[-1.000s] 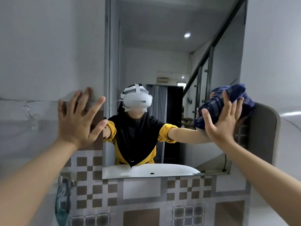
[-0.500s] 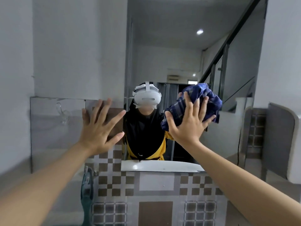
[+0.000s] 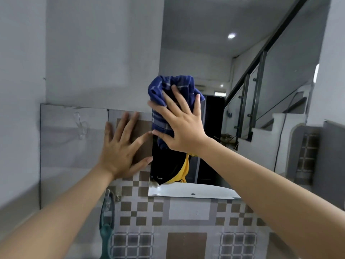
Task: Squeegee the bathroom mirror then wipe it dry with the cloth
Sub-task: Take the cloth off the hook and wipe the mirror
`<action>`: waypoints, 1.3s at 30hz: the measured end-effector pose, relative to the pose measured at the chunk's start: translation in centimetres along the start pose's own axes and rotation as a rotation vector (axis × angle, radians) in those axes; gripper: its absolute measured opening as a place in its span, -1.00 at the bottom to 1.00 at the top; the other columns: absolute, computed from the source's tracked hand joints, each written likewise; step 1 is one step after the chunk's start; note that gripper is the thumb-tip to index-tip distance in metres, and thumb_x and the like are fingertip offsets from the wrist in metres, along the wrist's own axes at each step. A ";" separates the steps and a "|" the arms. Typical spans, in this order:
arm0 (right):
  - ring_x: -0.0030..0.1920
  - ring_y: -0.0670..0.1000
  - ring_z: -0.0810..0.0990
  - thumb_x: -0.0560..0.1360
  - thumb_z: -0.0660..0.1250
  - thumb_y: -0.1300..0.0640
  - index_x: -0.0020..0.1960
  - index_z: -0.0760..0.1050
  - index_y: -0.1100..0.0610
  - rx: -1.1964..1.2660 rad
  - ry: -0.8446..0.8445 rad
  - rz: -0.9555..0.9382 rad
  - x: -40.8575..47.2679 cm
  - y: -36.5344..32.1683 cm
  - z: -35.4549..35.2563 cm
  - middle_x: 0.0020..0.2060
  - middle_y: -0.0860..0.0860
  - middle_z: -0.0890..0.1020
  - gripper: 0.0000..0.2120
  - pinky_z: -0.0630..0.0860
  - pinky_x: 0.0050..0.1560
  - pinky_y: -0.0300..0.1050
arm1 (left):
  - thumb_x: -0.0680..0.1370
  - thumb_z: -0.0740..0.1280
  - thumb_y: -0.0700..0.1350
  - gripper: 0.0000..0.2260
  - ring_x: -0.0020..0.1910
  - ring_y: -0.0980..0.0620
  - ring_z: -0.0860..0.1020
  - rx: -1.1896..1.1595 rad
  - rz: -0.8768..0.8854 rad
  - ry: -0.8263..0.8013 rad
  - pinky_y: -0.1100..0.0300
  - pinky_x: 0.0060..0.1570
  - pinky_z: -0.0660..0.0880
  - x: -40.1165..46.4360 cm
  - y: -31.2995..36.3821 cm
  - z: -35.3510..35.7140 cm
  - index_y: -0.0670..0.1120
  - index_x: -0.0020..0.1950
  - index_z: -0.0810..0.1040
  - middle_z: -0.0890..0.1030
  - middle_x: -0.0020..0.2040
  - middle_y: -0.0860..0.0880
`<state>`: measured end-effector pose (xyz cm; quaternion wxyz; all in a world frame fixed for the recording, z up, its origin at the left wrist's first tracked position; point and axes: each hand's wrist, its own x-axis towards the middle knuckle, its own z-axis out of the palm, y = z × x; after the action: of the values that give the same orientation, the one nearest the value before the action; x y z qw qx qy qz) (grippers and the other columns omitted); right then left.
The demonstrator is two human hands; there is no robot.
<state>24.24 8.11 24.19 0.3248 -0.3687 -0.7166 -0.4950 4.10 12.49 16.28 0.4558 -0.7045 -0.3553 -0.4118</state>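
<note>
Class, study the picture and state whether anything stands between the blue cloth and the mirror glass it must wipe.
Nothing visible does. The right hand presses the cloth flat against the mirror near its left edge. The left hand lies on the tiled wall beside that edge.

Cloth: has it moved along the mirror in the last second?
Yes. The cloth has slid left across the mirror, from near its right edge to its left edge, pressed by the right hand.

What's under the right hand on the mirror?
A bunched blue striped cloth, pressed by the right hand against the mirror. The mirror patch behind it is hidden.
</note>
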 end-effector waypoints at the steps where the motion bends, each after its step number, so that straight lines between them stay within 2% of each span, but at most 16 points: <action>1: 0.56 0.14 0.01 0.47 0.18 -0.28 0.50 0.21 -0.12 -0.023 -0.028 -0.064 -0.3 0.3 -0.1 0.52 -0.02 0.24 -0.35 -0.22 0.40 0.40 | 0.47 0.12 0.35 -0.34 0.51 -0.30 0.09 -0.005 0.003 0.004 -0.41 0.35 0.04 -0.1 0.0 0.0 0.08 0.49 0.17 0.13 0.52 -0.26; 6: 0.55 0.15 0.05 0.48 0.16 -0.29 0.52 0.16 -0.12 -0.099 -0.097 -0.233 -2.3 2.2 -0.4 0.51 0.00 0.26 -0.34 -0.17 0.42 0.41 | 0.42 0.15 0.38 -0.30 0.50 -0.32 0.08 0.000 0.027 -0.004 -0.40 0.37 -0.01 0.0 -0.1 0.0 0.08 0.48 0.17 0.12 0.51 -0.28; 10: 0.54 0.13 0.09 0.47 0.18 -0.30 0.51 0.20 -0.12 -0.106 -0.097 -0.240 -5.0 4.1 -0.8 0.49 -0.01 0.31 -0.35 -0.10 0.42 0.43 | 0.39 0.19 0.38 -0.31 0.49 -0.33 0.12 0.029 0.031 0.010 -0.41 0.35 0.03 0.0 -0.1 0.1 0.10 0.45 0.25 0.19 0.49 -0.30; 13: 0.53 0.15 0.15 0.44 0.23 -0.29 0.49 0.23 -0.12 -0.108 -0.072 -0.200 -7.6 6.5 -1.2 0.46 0.01 0.36 -0.34 -0.07 0.40 0.44 | 0.39 0.18 0.40 -0.28 0.48 -0.34 0.12 0.045 0.041 0.020 -0.41 0.32 0.00 0.0 -0.1 0.3 0.10 0.47 0.22 0.18 0.49 -0.30; 16: 0.51 0.19 0.16 0.42 0.25 -0.28 0.47 0.23 -0.11 -0.123 -0.050 -0.102 -10.7 9.6 -2.0 0.44 0.04 0.39 -0.33 -0.04 0.39 0.49 | 0.37 0.16 0.41 -0.25 0.49 -0.34 0.08 0.049 0.034 0.003 -0.43 0.34 -0.05 -0.1 -0.1 0.4 0.11 0.48 0.17 0.13 0.50 -0.30; 20: 0.52 0.22 0.11 0.41 0.20 -0.29 0.47 0.18 -0.10 -0.126 -0.036 0.098 -14.8 13.8 -2.8 0.43 0.11 0.38 -0.32 -0.06 0.37 0.53 | 0.36 0.15 0.41 -0.27 0.50 -0.31 0.06 0.052 0.031 0.005 -0.43 0.34 -0.04 -0.1 0.1 0.4 0.08 0.45 0.24 0.13 0.51 -0.29; 23: 0.53 0.26 0.05 0.46 0.14 -0.30 0.46 0.19 -0.02 -0.058 0.002 0.244 -17.4 16.4 -3.0 0.44 0.20 0.34 -0.34 -0.08 0.41 0.48 | 0.34 0.15 0.41 -0.25 0.52 -0.28 0.02 0.052 0.027 0.011 -0.40 0.35 -0.06 0.0 0.2 0.5 0.08 0.45 0.22 0.10 0.52 -0.26; 26: 0.53 0.32 -0.02 0.49 0.14 -0.27 0.44 0.23 0.13 0.065 0.100 0.340 -19.4 17.5 -2.7 0.44 0.25 0.29 -0.34 -0.04 0.48 0.33 | 0.36 0.10 0.43 -0.25 0.51 -0.30 0.03 0.057 0.024 0.009 -0.45 0.32 0.00 0.0 0.3 0.6 0.07 0.45 0.22 0.09 0.53 -0.26; 27: 0.53 0.32 -0.03 0.49 0.15 -0.26 0.43 0.23 0.14 0.087 0.121 0.384 -20.0 17.5 -2.5 0.45 0.25 0.27 -0.34 -0.04 0.48 0.34 | 0.37 0.08 0.43 -0.26 0.51 -0.31 0.04 0.060 0.025 0.011 -0.45 0.31 0.02 0.0 0.3 0.7 0.06 0.45 0.23 0.09 0.53 -0.26; 29: 0.54 0.26 -0.08 0.47 0.18 -0.26 0.46 0.17 0.07 0.108 0.134 0.509 -20.7 16.8 -2.3 0.49 0.20 0.22 -0.32 -0.03 0.43 0.43 | 0.37 0.09 0.43 -0.26 0.50 -0.32 0.06 0.064 0.029 0.018 -0.47 0.28 0.05 0.0 0.2 0.8 0.05 0.44 0.24 0.11 0.52 -0.27; 31: 0.55 0.15 -0.16 0.43 0.19 -0.25 0.49 0.07 -0.03 0.132 0.126 0.681 -21.1 15.3 -2.1 0.53 0.09 0.11 -0.28 -0.11 0.42 0.45 | 0.37 0.10 0.42 -0.26 0.49 -0.34 0.07 0.075 0.028 0.010 -0.48 0.27 0.07 0.0 0.3 0.8 0.04 0.44 0.25 0.12 0.51 -0.29; 33: 0.55 0.07 -0.23 0.43 0.17 -0.28 0.51 -0.01 -0.13 0.157 0.120 0.804 -21.0 13.6 -1.8 0.55 0.04 0.05 -0.27 -0.16 0.41 0.46 | 0.40 0.04 0.43 -0.27 0.50 -0.35 0.03 0.074 0.002 -0.022 -0.45 0.32 -0.03 -0.3 0.6 0.6 0.06 0.47 0.21 0.07 0.53 -0.28; 35: 0.55 0.04 -0.26 0.44 0.16 -0.30 0.51 -0.09 -0.23 0.192 0.127 0.836 -20.7 11.8 -1.2 0.55 0.00 0.02 -0.27 0.00 0.38 0.50 | 0.44 -0.04 0.42 -0.29 0.51 -0.34 -0.05 0.042 -0.057 -0.065 -0.33 0.38 -0.24 -1.1 1.4 0.3 0.13 0.52 0.08 -0.04 0.56 -0.24; 37: 0.55 0.02 -0.28 0.45 0.16 -0.30 0.51 -0.08 -0.22 0.186 0.127 0.824 -20.1 10.0 -0.7 0.54 -0.01 0.05 -0.27 0.13 0.32 0.53 | 0.46 -0.08 0.42 -0.31 0.52 -0.32 -0.11 0.009 -0.115 -0.111 -0.23 0.37 -0.39 -1.9 2.4 -0.1 0.17 0.53 -0.03 -0.13 0.57 -0.19; 39: 0.56 0.07 -0.17 0.44 0.16 -0.30 0.51 0.02 -0.13 0.153 0.118 0.790 -19.1 7.9 -0.1 0.52 0.08 0.16 -0.28 0.03 0.32 0.59 | 0.45 -0.09 0.43 -0.30 0.52 -0.32 -0.14 -0.009 -0.140 -0.162 -0.22 0.35 -0.42 -2.0 2.9 -0.5 0.17 0.54 -0.07 -0.17 0.57 -0.18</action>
<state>40.86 5.90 12.09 0.5572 -0.5613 -0.5346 -0.2977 5.70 10.81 13.54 0.3928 -0.7109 -0.4374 -0.3859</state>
